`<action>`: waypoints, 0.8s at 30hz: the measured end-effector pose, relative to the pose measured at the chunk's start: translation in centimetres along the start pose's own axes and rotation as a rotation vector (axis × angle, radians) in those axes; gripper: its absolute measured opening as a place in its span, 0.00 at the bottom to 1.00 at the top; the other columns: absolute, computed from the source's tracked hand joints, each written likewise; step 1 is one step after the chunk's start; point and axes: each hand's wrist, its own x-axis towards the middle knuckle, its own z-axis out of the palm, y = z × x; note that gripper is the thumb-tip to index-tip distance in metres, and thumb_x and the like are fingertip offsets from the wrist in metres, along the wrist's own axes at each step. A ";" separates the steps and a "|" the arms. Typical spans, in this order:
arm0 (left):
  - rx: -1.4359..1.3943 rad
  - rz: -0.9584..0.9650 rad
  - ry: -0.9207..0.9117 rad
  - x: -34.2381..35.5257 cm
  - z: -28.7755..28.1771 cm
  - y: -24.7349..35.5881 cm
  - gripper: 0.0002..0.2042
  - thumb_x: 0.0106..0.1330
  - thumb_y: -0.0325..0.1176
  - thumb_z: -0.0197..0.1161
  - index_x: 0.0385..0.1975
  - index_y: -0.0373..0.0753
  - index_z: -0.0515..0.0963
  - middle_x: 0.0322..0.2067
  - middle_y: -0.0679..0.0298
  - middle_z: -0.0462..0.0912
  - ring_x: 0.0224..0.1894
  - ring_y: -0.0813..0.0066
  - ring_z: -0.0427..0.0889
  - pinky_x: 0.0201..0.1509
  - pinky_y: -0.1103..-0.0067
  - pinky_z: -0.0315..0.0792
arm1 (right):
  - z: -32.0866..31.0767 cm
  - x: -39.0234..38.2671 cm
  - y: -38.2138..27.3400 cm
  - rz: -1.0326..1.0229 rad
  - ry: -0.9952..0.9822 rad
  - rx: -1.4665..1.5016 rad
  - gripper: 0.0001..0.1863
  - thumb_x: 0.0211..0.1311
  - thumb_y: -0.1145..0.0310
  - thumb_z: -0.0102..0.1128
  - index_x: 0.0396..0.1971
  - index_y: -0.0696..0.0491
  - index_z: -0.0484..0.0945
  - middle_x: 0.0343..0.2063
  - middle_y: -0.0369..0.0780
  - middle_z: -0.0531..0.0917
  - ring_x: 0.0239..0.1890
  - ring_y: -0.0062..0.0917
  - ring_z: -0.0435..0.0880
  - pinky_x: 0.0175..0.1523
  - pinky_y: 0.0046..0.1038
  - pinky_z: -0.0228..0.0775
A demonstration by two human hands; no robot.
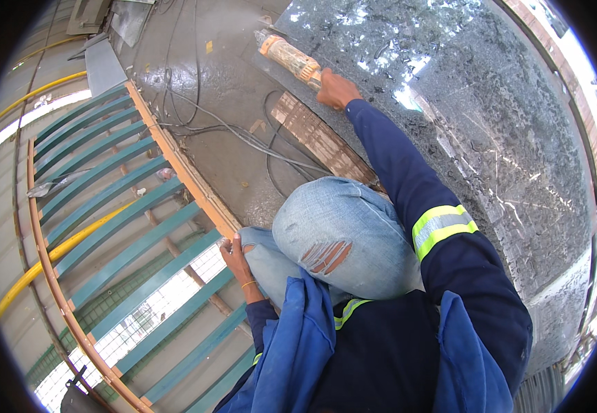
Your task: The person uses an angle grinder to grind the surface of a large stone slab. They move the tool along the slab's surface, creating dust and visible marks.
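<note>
My right hand is wrapped round the rear of an orange angle grinder, its arm stretched out forward. The grinder's head lies at the left edge of a large grey stone slab, with a haze of dust or spray beside it. The disc itself is hard to make out. My left hand is beside my left knee, its fingers closed on the orange rail of a slatted metal frame.
A worn wooden plank lies alongside the slab, near my knees. Loose grey cables loop over the wet, dusty floor. Teal slats span the frame on the left, with a yellow pipe running behind them.
</note>
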 end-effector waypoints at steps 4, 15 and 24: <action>0.014 0.002 0.033 -0.1 -0.8 -1.2 0.37 0.66 0.54 0.68 0.55 0.20 0.72 0.53 0.41 0.77 0.57 0.52 0.77 0.64 0.66 0.68 | 0.1 0.3 -1.3 -0.007 -0.021 0.002 0.24 0.53 0.71 0.58 0.51 0.66 0.71 0.44 0.59 0.85 0.48 0.50 0.87 0.53 0.45 0.78; 0.195 0.300 0.229 -0.7 1.6 2.9 0.27 0.63 0.45 0.73 0.51 0.28 0.77 0.54 0.46 0.78 0.56 0.56 0.77 0.63 0.64 0.69 | 0.5 0.7 0.3 -0.039 0.030 0.013 0.22 0.55 0.68 0.58 0.48 0.65 0.70 0.40 0.61 0.85 0.44 0.53 0.87 0.50 0.48 0.77; -0.687 -0.003 -0.644 6.0 25.2 27.0 0.37 0.64 0.49 0.72 0.65 0.32 0.65 0.58 0.51 0.74 0.60 0.55 0.78 0.54 0.57 0.79 | 0.0 -0.7 0.7 0.005 0.039 -0.061 0.22 0.54 0.67 0.62 0.48 0.62 0.72 0.42 0.59 0.85 0.47 0.52 0.86 0.52 0.47 0.78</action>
